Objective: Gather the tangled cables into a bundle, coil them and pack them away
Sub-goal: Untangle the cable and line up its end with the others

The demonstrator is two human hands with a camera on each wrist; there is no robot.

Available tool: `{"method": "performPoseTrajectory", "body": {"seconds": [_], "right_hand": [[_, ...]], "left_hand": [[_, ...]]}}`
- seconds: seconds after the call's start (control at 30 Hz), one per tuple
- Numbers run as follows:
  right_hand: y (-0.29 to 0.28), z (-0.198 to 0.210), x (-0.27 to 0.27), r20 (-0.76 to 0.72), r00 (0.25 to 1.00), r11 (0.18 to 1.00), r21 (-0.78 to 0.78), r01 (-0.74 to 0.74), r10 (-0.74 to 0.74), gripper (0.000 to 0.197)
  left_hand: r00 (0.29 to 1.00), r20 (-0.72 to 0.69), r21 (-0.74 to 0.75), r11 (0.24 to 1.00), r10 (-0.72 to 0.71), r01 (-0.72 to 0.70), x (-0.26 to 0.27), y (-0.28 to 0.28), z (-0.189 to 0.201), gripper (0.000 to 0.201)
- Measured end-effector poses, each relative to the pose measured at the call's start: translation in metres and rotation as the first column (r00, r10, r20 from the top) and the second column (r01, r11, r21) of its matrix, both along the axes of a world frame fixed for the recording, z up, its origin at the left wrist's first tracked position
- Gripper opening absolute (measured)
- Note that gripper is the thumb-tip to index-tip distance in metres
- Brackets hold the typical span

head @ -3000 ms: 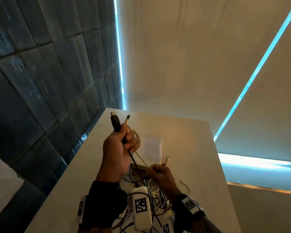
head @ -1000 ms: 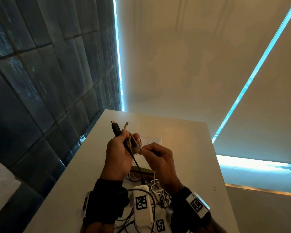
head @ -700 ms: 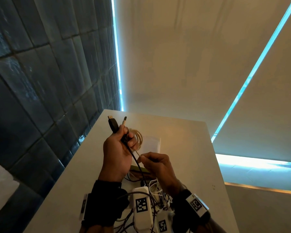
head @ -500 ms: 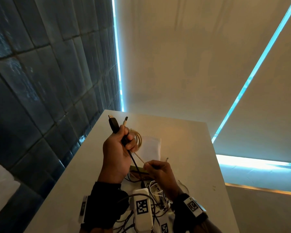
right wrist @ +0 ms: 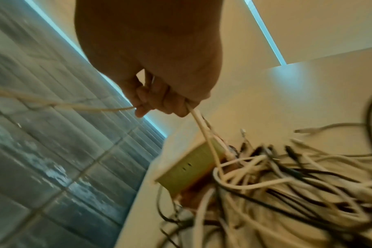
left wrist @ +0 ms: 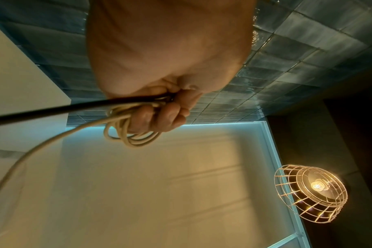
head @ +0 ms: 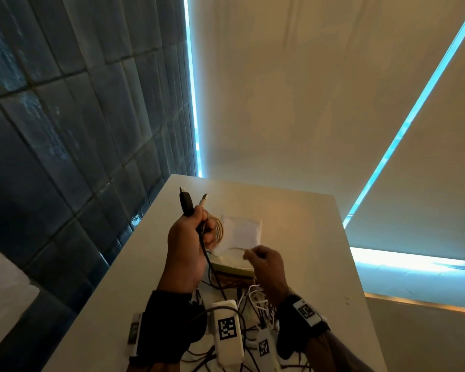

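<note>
1. Tangled cables lying on the surface nearest the wrists;
2. Right hand grip pinching the beige cable;
3. Left hand grip clenching the beige coil and black cable, raised.

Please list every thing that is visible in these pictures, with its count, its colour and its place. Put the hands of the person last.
table: one, white, below the hands, against the tiled wall
cream cable: one, cream, partly coiled in the left hand, running on to the right hand
black cable: one, black, USB plug up, in the left hand
cable tangle: count cannot be told, white and black, on the table near the person
box: one, yellow-green, at the far edge of the tangle
white sheet: one, white, on the table beyond the hands
cage lamp: one, lit, seen in the left wrist view
left hand: grips both cables
right hand: pinches the cream cable
</note>
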State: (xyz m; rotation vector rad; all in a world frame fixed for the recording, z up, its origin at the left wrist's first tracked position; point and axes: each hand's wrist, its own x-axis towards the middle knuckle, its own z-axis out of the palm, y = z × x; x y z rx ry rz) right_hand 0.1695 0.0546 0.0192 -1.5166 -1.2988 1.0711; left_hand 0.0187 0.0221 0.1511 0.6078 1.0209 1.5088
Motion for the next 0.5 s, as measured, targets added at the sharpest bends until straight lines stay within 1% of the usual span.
{"method": "performPoseTrajectory", "body": {"seconds": [0.1,0.17,0.23,0.33,0.37,0.43,0.5], "right_hand": [[0.006,0.034,-0.004,-0.125,0.992,0.995,0.09,0.034,-0.022,0.014],[0.004,0.055,-0.01,-0.185,0.983,0.986,0.165,0.027,0.004,0.012],[-0.002,0.075,-0.017,-0.235,0.97,0.966,0.26,-0.003,0.066,0.011],[-0.015,0.099,-0.023,-0.267,0.942,0.92,0.382,-0.09,0.203,0.01],[-0.02,0.105,-0.024,-0.273,0.928,0.904,0.407,-0.127,0.253,0.01],[-0.027,0.108,-0.025,-0.279,0.899,0.882,0.427,-0.199,0.338,0.013],[-0.032,0.103,-0.024,-0.271,0.883,0.878,0.404,-0.258,0.384,0.014]], "left_hand": [[0.999,-0.042,-0.036,0.999,0.025,-0.027,0.002,0.0,-0.003,0.037],[0.999,-0.028,-0.065,0.997,0.033,-0.035,0.004,0.0,-0.005,0.035],[0.999,-0.015,-0.114,0.992,0.046,-0.047,0.007,0.0,-0.007,0.031],[0.995,-0.095,-0.146,0.988,0.035,-0.049,0.01,-0.001,-0.008,0.028],[0.995,-0.092,-0.147,0.988,0.043,-0.056,0.011,0.0,-0.009,0.028],[0.998,-0.028,-0.133,0.99,0.049,-0.053,0.009,0.001,-0.009,0.031],[0.997,0.073,-0.093,0.996,0.014,-0.007,0.006,0.001,-0.006,0.03]]}}
